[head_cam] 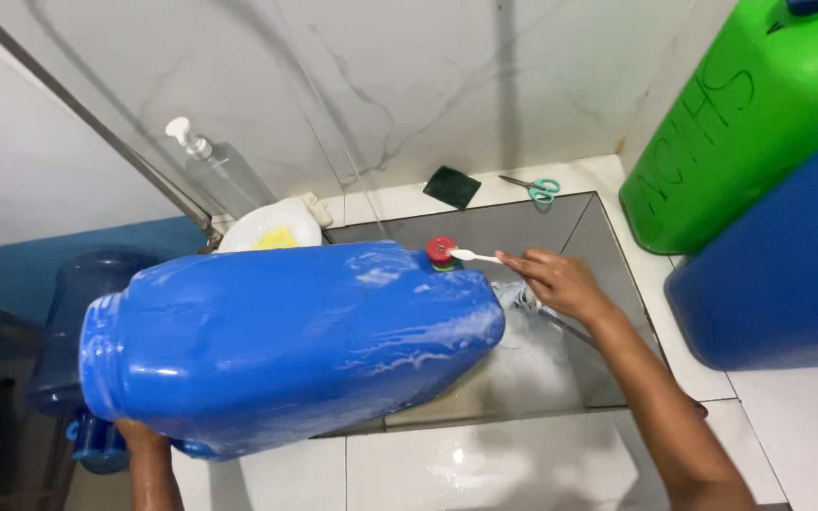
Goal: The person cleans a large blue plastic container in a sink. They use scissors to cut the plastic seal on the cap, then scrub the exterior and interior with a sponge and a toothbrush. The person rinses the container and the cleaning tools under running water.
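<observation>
My right hand pinches a small white plastic toothbrush, its head touching the red round cap on the big soapy blue plastic jerrycan lying on its side just left of that hand. My left hand props the jerrycan from below; its fingers are hidden, so I cannot tell their grip.

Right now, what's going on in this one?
A person is washing a big blue jug laid on its side over a wet, soapy tiled basin. The left hand props the jug from below at its base end. The right hand holds a small white brush against the jug's red cap. Suds streak the jug. Behind lie a dark scrub pad, scissors and a pump bottle; a green jug and another blue one stand at right.
</observation>
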